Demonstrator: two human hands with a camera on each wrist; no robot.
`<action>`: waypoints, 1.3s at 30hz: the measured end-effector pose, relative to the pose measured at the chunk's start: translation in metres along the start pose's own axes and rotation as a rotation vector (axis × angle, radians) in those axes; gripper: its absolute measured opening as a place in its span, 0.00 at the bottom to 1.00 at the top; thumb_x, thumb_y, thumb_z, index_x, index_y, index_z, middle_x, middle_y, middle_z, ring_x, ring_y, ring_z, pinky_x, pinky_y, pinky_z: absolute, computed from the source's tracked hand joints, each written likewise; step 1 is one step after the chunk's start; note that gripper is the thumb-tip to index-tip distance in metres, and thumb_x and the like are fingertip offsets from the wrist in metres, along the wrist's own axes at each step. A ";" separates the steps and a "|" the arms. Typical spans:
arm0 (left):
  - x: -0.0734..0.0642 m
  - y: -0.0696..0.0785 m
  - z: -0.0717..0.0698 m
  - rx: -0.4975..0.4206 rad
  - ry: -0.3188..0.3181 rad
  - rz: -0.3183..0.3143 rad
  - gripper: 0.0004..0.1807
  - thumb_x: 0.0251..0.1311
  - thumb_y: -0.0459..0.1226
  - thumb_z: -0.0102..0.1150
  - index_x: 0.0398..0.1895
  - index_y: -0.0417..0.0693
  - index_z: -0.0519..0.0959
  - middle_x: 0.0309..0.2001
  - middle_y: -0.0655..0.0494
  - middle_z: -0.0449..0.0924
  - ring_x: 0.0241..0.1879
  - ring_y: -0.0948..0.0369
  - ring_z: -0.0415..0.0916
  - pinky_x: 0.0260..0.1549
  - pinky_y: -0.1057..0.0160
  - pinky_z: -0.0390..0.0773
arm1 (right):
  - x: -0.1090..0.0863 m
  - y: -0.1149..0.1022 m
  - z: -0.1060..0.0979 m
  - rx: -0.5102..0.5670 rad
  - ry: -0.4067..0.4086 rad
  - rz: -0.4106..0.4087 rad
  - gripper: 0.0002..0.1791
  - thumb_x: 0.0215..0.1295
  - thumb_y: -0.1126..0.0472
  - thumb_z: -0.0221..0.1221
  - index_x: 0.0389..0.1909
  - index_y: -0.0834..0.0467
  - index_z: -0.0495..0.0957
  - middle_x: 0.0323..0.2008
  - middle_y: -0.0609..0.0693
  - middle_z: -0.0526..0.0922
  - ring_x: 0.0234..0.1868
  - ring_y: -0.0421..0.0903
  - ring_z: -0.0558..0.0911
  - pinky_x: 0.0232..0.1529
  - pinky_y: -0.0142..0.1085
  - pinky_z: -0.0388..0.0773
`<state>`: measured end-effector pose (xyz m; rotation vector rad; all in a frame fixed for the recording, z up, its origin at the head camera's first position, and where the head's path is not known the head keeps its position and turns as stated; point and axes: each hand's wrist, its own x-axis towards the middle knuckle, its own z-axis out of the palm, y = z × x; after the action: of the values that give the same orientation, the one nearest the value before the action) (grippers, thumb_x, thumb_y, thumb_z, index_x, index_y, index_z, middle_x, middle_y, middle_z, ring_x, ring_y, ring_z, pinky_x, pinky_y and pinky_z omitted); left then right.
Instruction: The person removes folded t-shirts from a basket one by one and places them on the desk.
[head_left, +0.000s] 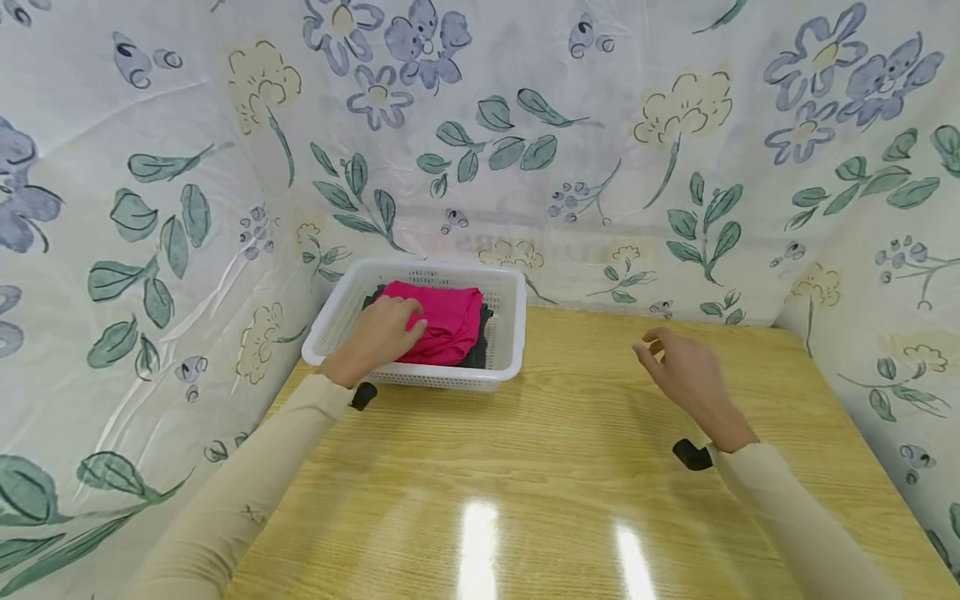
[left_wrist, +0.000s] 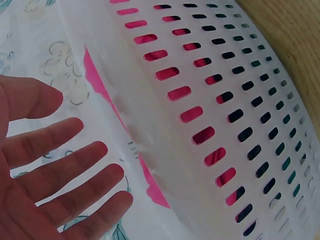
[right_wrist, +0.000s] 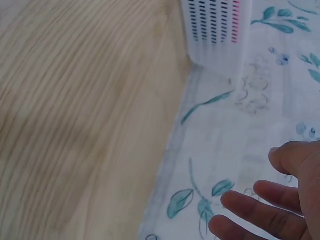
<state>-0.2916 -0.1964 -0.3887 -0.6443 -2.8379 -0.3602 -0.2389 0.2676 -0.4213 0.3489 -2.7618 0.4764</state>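
A white perforated plastic basket (head_left: pixel 512 333) stands at the back left of the table. Inside it a bright pink folded cloth (head_left: pixel 450 321) lies on top of dark cloth (head_left: pixel 480 350). My left hand (head_left: pixel 384 329) is over the basket's left part, near the pink cloth. Whether it touches the cloth I cannot tell. In the left wrist view the fingers of the left hand (left_wrist: pixel 65 170) are apart and loosely extended, holding nothing. My right hand (head_left: pixel 684 371) hovers above the table to the right of the basket, its relaxed fingers holding nothing.
The wood-grain table (head_left: pixel 555 450) spreads out in front, with light reflections near its front. A floral-patterned sheet (head_left: pixel 600 150) hangs behind it and along both sides. The basket stands close to this sheet. Black wrist devices (head_left: pixel 692 455) are on both wrists.
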 end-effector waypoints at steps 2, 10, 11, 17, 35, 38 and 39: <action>0.000 -0.002 -0.002 -0.022 0.006 -0.007 0.15 0.71 0.37 0.57 0.49 0.32 0.82 0.41 0.41 0.85 0.41 0.46 0.80 0.42 0.48 0.82 | 0.005 -0.007 0.003 0.012 0.002 -0.010 0.22 0.77 0.48 0.58 0.53 0.63 0.81 0.39 0.58 0.89 0.32 0.52 0.87 0.28 0.48 0.81; -0.001 -0.014 -0.005 -0.055 -0.021 -0.041 0.15 0.71 0.37 0.57 0.49 0.31 0.81 0.44 0.39 0.85 0.43 0.44 0.81 0.47 0.46 0.80 | 0.020 -0.035 0.013 0.058 -0.007 -0.058 0.21 0.77 0.48 0.59 0.52 0.62 0.82 0.38 0.56 0.89 0.31 0.50 0.86 0.29 0.47 0.81; -0.001 -0.015 -0.005 -0.055 -0.020 -0.040 0.15 0.71 0.36 0.58 0.49 0.30 0.81 0.43 0.39 0.85 0.42 0.44 0.81 0.46 0.46 0.80 | 0.021 -0.039 0.014 0.064 -0.011 -0.060 0.21 0.77 0.48 0.59 0.53 0.62 0.82 0.38 0.55 0.89 0.31 0.50 0.87 0.29 0.47 0.82; -0.001 -0.022 -0.008 -0.044 -0.025 -0.075 0.15 0.71 0.36 0.57 0.49 0.30 0.81 0.42 0.38 0.84 0.38 0.46 0.80 0.42 0.47 0.81 | 0.030 -0.060 0.019 0.093 -0.017 -0.074 0.21 0.77 0.47 0.58 0.52 0.61 0.82 0.38 0.54 0.89 0.32 0.49 0.87 0.30 0.46 0.82; 0.001 -0.054 -0.018 -0.102 -0.111 -0.148 0.19 0.72 0.37 0.55 0.56 0.27 0.77 0.40 0.39 0.83 0.37 0.48 0.77 0.44 0.46 0.77 | 0.061 -0.124 0.041 0.184 -0.071 -0.132 0.17 0.77 0.49 0.58 0.47 0.59 0.84 0.36 0.51 0.88 0.32 0.46 0.85 0.33 0.42 0.82; 0.003 -0.057 -0.019 -0.151 -0.114 -0.173 0.20 0.73 0.37 0.55 0.56 0.27 0.77 0.36 0.40 0.83 0.34 0.49 0.76 0.41 0.47 0.77 | 0.065 -0.133 0.044 0.198 -0.081 -0.145 0.17 0.77 0.49 0.58 0.46 0.59 0.84 0.35 0.51 0.88 0.32 0.46 0.85 0.33 0.41 0.82; 0.003 -0.058 -0.019 -0.166 -0.115 -0.187 0.20 0.73 0.38 0.56 0.56 0.27 0.77 0.36 0.41 0.82 0.34 0.49 0.76 0.40 0.47 0.77 | 0.067 -0.137 0.046 0.207 -0.084 -0.145 0.17 0.77 0.49 0.57 0.46 0.59 0.84 0.35 0.51 0.88 0.32 0.46 0.85 0.34 0.41 0.81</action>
<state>-0.3177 -0.2515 -0.3811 -0.4418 -3.0104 -0.6143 -0.2733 0.1138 -0.4004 0.6263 -2.7474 0.7268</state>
